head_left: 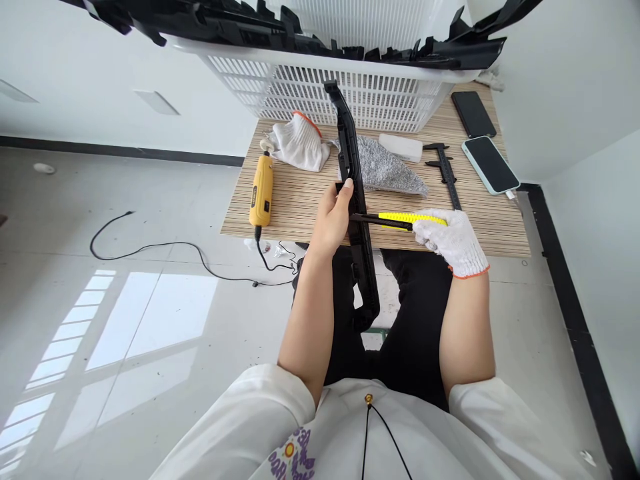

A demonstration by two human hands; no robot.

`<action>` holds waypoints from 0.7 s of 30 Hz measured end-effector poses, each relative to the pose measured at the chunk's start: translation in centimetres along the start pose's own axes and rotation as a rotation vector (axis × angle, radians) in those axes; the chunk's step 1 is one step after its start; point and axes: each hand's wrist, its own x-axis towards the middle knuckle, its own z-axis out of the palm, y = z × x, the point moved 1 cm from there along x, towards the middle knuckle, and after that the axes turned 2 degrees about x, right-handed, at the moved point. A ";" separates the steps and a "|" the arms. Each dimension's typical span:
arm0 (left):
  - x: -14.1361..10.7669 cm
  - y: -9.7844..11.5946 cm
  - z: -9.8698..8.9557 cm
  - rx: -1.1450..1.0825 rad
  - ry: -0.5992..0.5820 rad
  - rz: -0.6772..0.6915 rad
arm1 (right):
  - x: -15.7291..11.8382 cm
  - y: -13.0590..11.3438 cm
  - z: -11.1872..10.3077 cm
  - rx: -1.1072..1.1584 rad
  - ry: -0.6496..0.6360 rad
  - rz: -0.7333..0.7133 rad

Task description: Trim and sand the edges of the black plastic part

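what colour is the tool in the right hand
The tool in the right hand is bright yellow and black, seen in the head view.

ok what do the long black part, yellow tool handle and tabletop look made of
Long black part: probably moulded plastic, fairly matt, given its uniform colour and small tabs.
Yellow tool handle: likely plastic, bright, with a ridged surface.
Tabletop: perhaps wood-pattern laminate, low sheen, judging by its fine stripes; real wood is possible.

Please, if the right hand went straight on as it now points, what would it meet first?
Probably the long black part in the left hand; the yellow-handled tool in the right hand seems to reach it, though depth is unclear.
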 end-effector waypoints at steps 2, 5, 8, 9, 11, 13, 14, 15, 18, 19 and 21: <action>0.0 0.0 0.0 -0.006 0.002 -0.007 | 0.0 -0.1 0.0 0.026 0.052 -0.022; 0.1 -0.1 0.0 -0.008 0.008 -0.011 | -0.1 -0.2 0.0 0.028 0.060 -0.029; 0.1 -0.2 0.0 0.006 0.012 -0.005 | -0.2 -0.3 0.1 -0.015 -0.008 0.007; 0.1 -0.2 0.0 0.011 0.018 -0.002 | -0.2 -0.3 0.1 -0.011 0.003 0.005; 0.0 -0.1 0.0 0.012 0.022 -0.004 | -0.1 -0.3 0.1 0.014 0.059 -0.018; 0.0 0.0 0.0 0.003 0.016 -0.006 | -0.1 -0.2 0.0 0.015 0.069 -0.022; 0.0 0.0 0.1 -0.001 0.007 -0.007 | -0.1 -0.1 0.0 0.001 0.046 -0.014; -0.1 0.0 0.1 -0.002 0.001 -0.005 | -0.1 -0.1 0.0 -0.015 0.013 -0.004; -0.1 0.0 0.1 -0.004 -0.007 -0.006 | -0.1 0.0 0.1 -0.007 0.008 -0.010; 0.0 -0.1 0.0 -0.007 -0.009 -0.012 | -0.1 0.0 0.0 0.015 0.045 -0.023; 0.0 -0.1 0.0 -0.013 -0.001 -0.017 | 0.0 0.0 -0.1 0.045 0.104 -0.037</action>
